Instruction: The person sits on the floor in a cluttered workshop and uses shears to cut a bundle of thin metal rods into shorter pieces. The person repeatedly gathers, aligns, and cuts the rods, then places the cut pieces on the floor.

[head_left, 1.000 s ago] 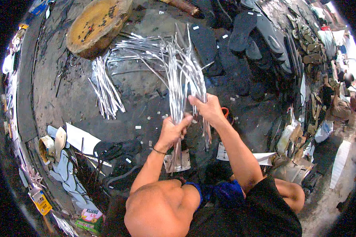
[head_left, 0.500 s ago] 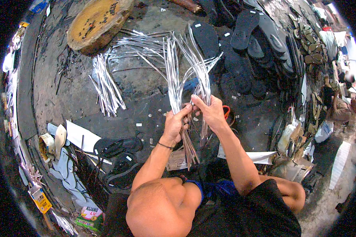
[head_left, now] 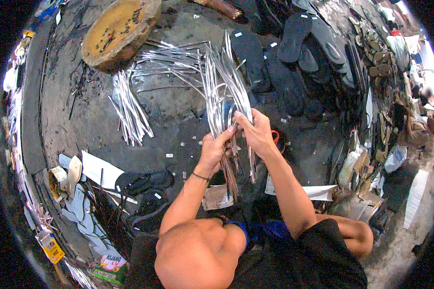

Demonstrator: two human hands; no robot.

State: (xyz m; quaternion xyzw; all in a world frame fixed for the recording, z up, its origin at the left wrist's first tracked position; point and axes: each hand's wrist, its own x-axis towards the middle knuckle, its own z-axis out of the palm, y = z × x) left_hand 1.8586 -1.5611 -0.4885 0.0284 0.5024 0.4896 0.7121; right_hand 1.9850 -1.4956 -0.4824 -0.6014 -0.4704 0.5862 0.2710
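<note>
Just right of centre in the frame, two bare hands work close together, each closed around a bundle of long, thin, shiny silver strips. The left hand point(head_left: 213, 155) grips the left bundle of silver strips point(head_left: 211, 98) near its lower end, thumb laid across it, brownish tails hanging below the fist. The right hand point(head_left: 256, 131) holds the right bundle of silver strips point(head_left: 241, 94), thumb pointing toward the left one; whether the thumbs touch, I cannot tell. Above the hands the bundles fan upward and partly cross

Toward the upper centre, loose silver strips point(head_left: 171, 61) lie sideways on the dark, dusty ground point(head_left: 94, 132), and left of centre a separate pile of silver strips point(head_left: 130, 113) spreads downward. At the upper left sits a thick, round, yellowish wooden block point(head_left: 123, 31) strewn with dark bits. Flat black shoe soles point(head_left: 250, 55) lie at the upper right of centre, and an orange-red loop point(head_left: 275, 137) shows just beside the right wrist
</note>
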